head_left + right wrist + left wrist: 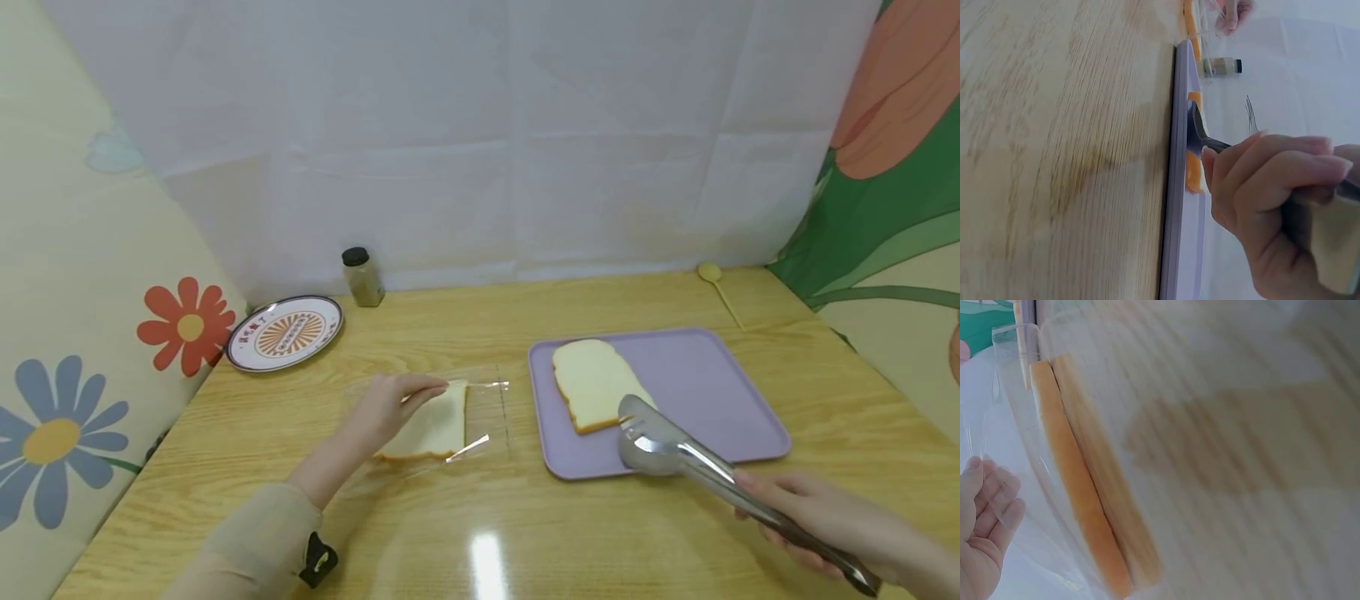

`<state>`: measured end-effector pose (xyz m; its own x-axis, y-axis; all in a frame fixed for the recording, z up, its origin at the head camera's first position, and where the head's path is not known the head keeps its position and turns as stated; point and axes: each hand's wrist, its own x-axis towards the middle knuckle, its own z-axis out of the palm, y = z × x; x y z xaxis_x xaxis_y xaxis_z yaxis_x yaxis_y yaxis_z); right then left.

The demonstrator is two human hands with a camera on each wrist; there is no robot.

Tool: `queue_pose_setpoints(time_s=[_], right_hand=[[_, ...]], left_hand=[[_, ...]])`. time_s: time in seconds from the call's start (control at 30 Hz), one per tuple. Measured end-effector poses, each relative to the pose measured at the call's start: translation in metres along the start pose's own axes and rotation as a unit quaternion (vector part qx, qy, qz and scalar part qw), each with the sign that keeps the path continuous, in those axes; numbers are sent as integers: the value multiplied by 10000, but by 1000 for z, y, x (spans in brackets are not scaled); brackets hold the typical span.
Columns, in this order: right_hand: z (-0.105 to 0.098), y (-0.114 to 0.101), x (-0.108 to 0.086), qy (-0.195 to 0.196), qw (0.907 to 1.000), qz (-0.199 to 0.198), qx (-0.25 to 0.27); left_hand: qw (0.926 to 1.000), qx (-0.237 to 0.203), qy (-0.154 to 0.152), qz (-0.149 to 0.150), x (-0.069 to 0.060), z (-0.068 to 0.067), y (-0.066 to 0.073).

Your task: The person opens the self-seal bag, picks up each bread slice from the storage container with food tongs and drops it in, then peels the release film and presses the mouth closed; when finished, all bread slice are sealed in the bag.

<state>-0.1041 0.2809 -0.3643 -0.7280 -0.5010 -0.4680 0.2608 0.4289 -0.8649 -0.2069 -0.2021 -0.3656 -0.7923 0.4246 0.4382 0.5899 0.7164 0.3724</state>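
Observation:
My left hand (390,408) pinches the upper layer of a clear plastic bag (491,421) between thumb and fingers. The left wrist view shows the film lifted at the fingertips. Under that hand a slice of bread (438,425) lies flat in the bag on the table. My right hand (825,510) grips metal tongs (705,462) by their handles. Their rounded ends overlap the near right corner of another bread slice (596,383), which lies on the left of a purple tray (697,375). Whether the tongs clasp that slice I cannot tell.
A white plate (288,333) with printed lettering sits at the back left. Beside it stands a small black-capped jar (363,277). A yellow spoon (720,292) lies at the back right. White cloth (465,167) hangs behind the wooden table (420,533).

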Motion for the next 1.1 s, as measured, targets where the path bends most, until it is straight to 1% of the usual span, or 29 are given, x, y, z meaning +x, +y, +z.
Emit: queue_pose_setpoints(time_s=[0.13,0.27,0.47,0.6,0.77,0.97,1.1], right_hand=[[7,-5,6,169,9996,-104,-221],[13,-10,13,333,9986,-164,-385],[24,-11,19,717,9965,-182,-382],[28,-9,20,895,9950,-230,-370],[27,-8,23,989,9941,-214,-395],[28,-9,29,1072,9925,-312,-505],[30,-12,32,1169,9912,-314,-537]], left_hand=[[10000,16,-47,-39,0,-3,1],[10000,6,-27,-87,0,-3,1],[10000,8,-4,-93,0,-4,0],[9999,-1,5,-109,-1,-5,0],[9998,-69,-11,-193,-1,-5,0],[9996,-76,-19,-268,-2,-5,1],[9996,-82,41,-275,-1,-6,1]])
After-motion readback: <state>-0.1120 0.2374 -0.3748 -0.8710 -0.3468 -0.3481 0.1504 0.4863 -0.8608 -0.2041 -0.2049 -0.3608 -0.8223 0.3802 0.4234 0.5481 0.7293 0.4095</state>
